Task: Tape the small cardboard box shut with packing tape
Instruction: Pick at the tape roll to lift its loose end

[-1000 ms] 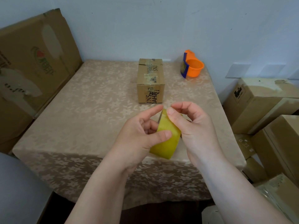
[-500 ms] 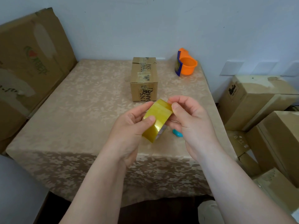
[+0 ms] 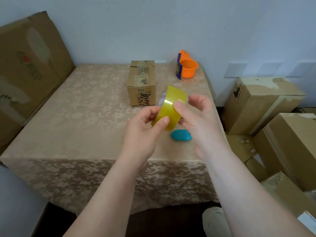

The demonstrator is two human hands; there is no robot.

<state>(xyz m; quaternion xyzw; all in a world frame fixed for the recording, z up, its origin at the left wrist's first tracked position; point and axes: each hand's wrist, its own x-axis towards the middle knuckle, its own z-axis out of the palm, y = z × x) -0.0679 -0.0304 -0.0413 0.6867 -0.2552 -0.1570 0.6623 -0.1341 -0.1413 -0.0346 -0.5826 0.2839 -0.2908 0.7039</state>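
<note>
A small cardboard box (image 3: pixel 141 82) with old tape strips on top stands near the far middle of the table (image 3: pixel 77 117). In front of it, above the table, I hold a yellow roll of packing tape (image 3: pixel 168 106) with both hands. My left hand (image 3: pixel 145 129) grips the roll's lower edge between thumb and fingers. My right hand (image 3: pixel 200 120) presses its thumb on the roll's outer face, the other fingers spread behind it.
A small teal object (image 3: pixel 181 135) lies on the table just under the roll. An orange cup with a blue part (image 3: pixel 187 67) sits at the far right corner. Large cardboard boxes (image 3: pixel 259 103) are stacked right of the table; a flattened carton (image 3: pixel 29 65) leans on the left.
The roll has turned in my hands and tilted up toward the box. The teal object under it has come into full view. My right fingers have spread apart.
</note>
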